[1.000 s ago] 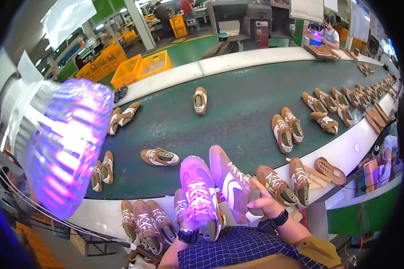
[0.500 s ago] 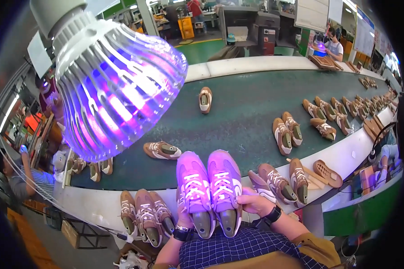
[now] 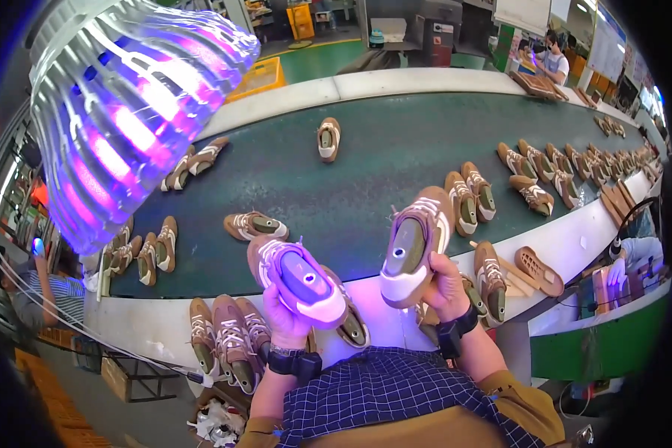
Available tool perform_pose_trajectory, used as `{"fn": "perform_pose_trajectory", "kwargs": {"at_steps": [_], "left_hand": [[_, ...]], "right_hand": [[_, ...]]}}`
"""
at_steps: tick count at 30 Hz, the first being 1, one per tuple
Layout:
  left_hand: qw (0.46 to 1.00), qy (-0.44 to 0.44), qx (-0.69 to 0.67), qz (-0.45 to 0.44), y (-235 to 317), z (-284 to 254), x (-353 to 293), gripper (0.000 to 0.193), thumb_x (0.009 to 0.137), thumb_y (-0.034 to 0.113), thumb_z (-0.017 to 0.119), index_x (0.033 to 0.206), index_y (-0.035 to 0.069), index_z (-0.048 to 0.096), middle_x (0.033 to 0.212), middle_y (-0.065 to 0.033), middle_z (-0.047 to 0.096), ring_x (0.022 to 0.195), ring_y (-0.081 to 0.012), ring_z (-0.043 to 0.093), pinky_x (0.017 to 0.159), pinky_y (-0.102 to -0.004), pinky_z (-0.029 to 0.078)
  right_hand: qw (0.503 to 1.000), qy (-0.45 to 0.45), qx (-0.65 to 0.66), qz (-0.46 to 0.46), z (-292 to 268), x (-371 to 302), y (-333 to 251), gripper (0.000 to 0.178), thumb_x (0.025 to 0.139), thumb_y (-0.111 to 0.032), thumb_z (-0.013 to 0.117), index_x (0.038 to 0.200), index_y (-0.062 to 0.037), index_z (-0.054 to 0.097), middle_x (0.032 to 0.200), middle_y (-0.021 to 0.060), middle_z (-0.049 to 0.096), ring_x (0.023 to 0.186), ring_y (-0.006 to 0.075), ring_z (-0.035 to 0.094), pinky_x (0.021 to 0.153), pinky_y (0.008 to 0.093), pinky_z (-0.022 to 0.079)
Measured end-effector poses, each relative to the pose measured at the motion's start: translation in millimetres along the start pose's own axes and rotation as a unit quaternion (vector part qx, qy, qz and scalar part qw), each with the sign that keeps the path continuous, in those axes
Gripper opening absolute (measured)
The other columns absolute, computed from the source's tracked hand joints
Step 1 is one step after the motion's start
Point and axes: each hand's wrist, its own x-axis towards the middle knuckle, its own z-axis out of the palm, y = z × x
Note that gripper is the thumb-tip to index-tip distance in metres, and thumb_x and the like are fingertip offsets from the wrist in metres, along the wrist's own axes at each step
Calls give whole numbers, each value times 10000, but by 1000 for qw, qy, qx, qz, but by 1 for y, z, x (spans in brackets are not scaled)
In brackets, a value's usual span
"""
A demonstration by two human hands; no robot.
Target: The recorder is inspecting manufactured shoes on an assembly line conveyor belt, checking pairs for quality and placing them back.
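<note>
Left hand (image 3: 287,322) gripping purple-lit shoe (image 3: 324,309), fingers wrapped round its side | right hand (image 3: 449,287) gripping brown shoe (image 3: 436,226) near heel | both shoes aloft over white ledge (image 3: 142,319), apart, heels toward wearer | small mark on purple-lit shoe's last (image 3: 304,270), illegible | wall board (image 3: 607,46), upper right: print too small to read

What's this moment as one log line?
left hand: holds purple-lit shoe | right hand: holds brown shoe | both shoes: apart | lamp: lit, upper left
</note>
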Motion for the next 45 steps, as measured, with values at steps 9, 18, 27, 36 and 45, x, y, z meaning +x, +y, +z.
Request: {"fn": "perform_pose_trajectory", "kwargs": {"at_steps": [9, 18, 27, 36, 45], "left_hand": [[992, 110, 6, 54, -20, -10, -5, 506, 876, 307, 537, 1308, 73, 415, 1277, -75, 506, 1188, -251, 475, 1035, -417, 360], [980, 187, 43, 54, -31, -6, 1, 407, 934, 320, 431, 1257, 76, 470, 1221, -58, 551, 1132, -228, 525, 971, -400, 426], [981, 188, 36, 44, -34, -10, 3, 404, 935, 328, 438, 1249, 76, 476, 1213, -55, 560, 1114, -219, 541, 951, -394, 446], [979, 196, 36, 49, -36, -11, 4, 390, 935, 323, 446, 1237, 78, 486, 1196, -51, 569, 1103, -218, 548, 943, -392, 452], [977, 204, 43, 42, -34, -9, 4, 390, 939, 331, 432, 1229, 78, 489, 1190, -47, 568, 1096, -215, 549, 941, -388, 451]], "right_hand": [[989, 104, -93, -52, 9, -13, 25, 433, 843, -112, 620, 1235, -15, 466, 1157, 100, 584, 1073, 223, 563, 972, 397, 428], [984, 128, -105, -69, 4, -11, 28, 297, 867, -109, 590, 1143, -15, 533, 1078, 91, 622, 1001, 213, 599, 923, 393, 468], [985, 134, -83, -65, 7, -14, 29, 403, 851, -66, 588, 1216, 30, 449, 1133, 147, 588, 1015, 250, 601, 899, 397, 502], [982, 153, -94, -59, 5, -13, 32, 394, 852, -76, 597, 1209, 22, 461, 1142, 141, 583, 1024, 241, 595, 918, 397, 488], [984, 146, -88, -42, 1, -12, 35, 385, 856, -85, 594, 1206, 17, 467, 1135, 129, 588, 1022, 236, 595, 925, 400, 479]]}}
